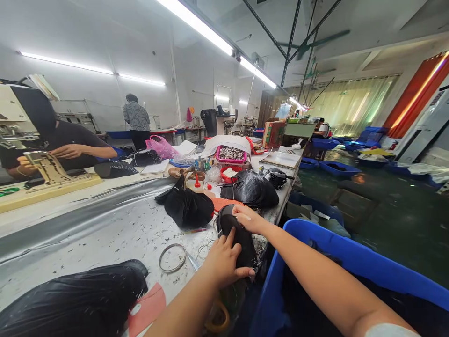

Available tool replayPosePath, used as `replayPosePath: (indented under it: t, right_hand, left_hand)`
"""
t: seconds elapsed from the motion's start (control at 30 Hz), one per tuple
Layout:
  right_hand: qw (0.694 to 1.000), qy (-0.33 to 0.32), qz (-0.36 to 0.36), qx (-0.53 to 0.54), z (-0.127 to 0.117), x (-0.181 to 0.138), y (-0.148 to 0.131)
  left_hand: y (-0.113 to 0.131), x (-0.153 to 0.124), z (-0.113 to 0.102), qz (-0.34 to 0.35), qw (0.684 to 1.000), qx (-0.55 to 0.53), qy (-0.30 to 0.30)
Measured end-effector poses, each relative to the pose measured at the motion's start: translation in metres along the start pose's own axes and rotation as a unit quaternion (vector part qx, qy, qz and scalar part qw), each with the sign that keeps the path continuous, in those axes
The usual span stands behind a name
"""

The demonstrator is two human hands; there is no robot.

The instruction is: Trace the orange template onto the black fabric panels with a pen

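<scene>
A flat black piece with a rounded far end (245,245) lies at the table's right edge, in front of me. My left hand (224,260) rests on it, index finger stretched forward and thumb spread to the side. At the far end of the piece, my right hand (248,219) has its fingers curled together; whatever they pinch is too small or hidden to make out. A stack of black pieces (189,206) sits just beyond, to the left. A black plastic-looking bundle (254,188) lies behind my hands. Left of them are a metal ring (172,258) and an orange sheet (228,204).
A blue bin (301,234) with dark contents stands against the table on my right. A large black bundle (84,299) and a pink piece (149,309) lie near left. A red-capped bottle (197,183) and a pink basket (231,153) stand farther back. A co-worker (80,145) sits across the table.
</scene>
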State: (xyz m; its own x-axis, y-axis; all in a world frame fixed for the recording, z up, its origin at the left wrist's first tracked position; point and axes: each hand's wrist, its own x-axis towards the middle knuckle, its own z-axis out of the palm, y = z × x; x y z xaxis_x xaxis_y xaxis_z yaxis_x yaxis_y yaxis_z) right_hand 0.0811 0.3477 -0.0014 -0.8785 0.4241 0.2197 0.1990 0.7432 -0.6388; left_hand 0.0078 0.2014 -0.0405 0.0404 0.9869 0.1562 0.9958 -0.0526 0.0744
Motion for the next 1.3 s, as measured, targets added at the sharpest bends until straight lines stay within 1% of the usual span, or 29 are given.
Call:
replayPosePath:
  t: [0.1, 0.17, 0.27, 0.33, 0.4, 0.43, 0.47, 0.5, 0.57, 0.6, 0.67, 0.73, 0.8, 0.83, 0.9, 0.93, 1.03, 1.1, 1.2, 1.3]
  right_hand:
    - [0.999, 0.016, -0.009, 0.036, -0.009, -0.002, -0.014]
    - [0.998, 0.022, -0.017, 0.052, -0.011, -0.006, -0.027]
    - [0.998, 0.014, -0.02, 0.065, -0.007, -0.011, -0.043]
    - [0.998, 0.01, -0.018, 0.058, -0.006, -0.013, -0.047]
    - [0.998, 0.03, -0.015, 0.044, -0.01, -0.015, -0.045]
    - [0.998, 0.055, -0.005, 0.034, -0.014, -0.016, -0.041]
    - [0.996, 0.088, 0.02, 0.019, -0.018, -0.019, -0.036]
    - [0.99, 0.126, 0.058, -0.004, -0.022, -0.023, -0.029]
    - [0.969, 0.188, 0.151, -0.046, -0.024, -0.036, -0.014]
    - [0.959, 0.202, 0.193, -0.055, -0.021, -0.044, -0.008]
    - [0.954, 0.186, 0.231, -0.046, -0.004, -0.06, 0.001]
    - [0.953, 0.172, 0.247, -0.02, 0.022, -0.071, 0.004]
    - [0.946, 0.196, 0.258, 0.006, 0.046, -0.076, 0.002]
    - [0.942, 0.207, 0.265, 0.024, 0.056, -0.075, 0.001]
    - [0.93, 0.231, 0.276, 0.068, 0.066, -0.071, -0.001]
    - [0.924, 0.241, 0.281, 0.092, 0.068, -0.068, -0.001]
    - [0.907, 0.261, 0.285, 0.165, 0.068, -0.062, 0.001]
    - [0.897, 0.27, 0.282, 0.208, 0.066, -0.061, 0.005]
    - [0.882, 0.294, 0.265, 0.256, 0.067, -0.066, 0.015]
    - [0.875, 0.313, 0.244, 0.279, 0.07, -0.077, 0.025]
  left_hand:
    - [0.001, 0.005, -0.01, -0.027, 0.999, -0.014, -0.043]
    - [0.002, 0.009, -0.013, -0.034, 0.998, -0.019, -0.049]
    - [0.006, 0.016, -0.012, -0.041, 0.997, -0.022, -0.055]
    - [0.008, 0.018, -0.01, -0.045, 0.997, -0.026, -0.056]
    - [0.009, 0.017, -0.008, -0.049, 0.997, -0.032, -0.052]
    - [0.009, 0.014, -0.007, -0.051, 0.997, -0.036, -0.049]
    - [0.008, 0.01, -0.005, -0.051, 0.997, -0.042, -0.044]
    - [0.007, 0.005, -0.003, -0.05, 0.997, -0.048, -0.04]
    - [0.005, -0.008, 0.002, -0.048, 0.997, -0.059, -0.03]
    - [0.003, -0.015, 0.006, -0.05, 0.997, -0.06, -0.026]
    - [0.001, -0.027, 0.015, -0.077, 0.995, -0.065, -0.012]
    - [-0.001, -0.033, 0.023, -0.138, 0.986, -0.089, 0.009]
    - [-0.002, -0.031, 0.029, -0.178, 0.977, -0.115, 0.024]
    - [-0.002, -0.027, 0.031, -0.183, 0.975, -0.121, 0.026]
    - [-0.001, -0.019, 0.034, -0.163, 0.977, -0.132, 0.043]
    - [0.0, -0.015, 0.035, -0.152, 0.975, -0.148, 0.066]
    - [0.005, -0.007, 0.039, -0.115, 0.959, -0.213, 0.149]
    - [0.011, -0.006, 0.041, -0.085, 0.954, -0.228, 0.174]
    - [0.022, -0.011, 0.04, -0.007, 0.964, -0.205, 0.169]
    - [0.036, -0.018, 0.031, 0.088, 0.974, -0.166, 0.124]
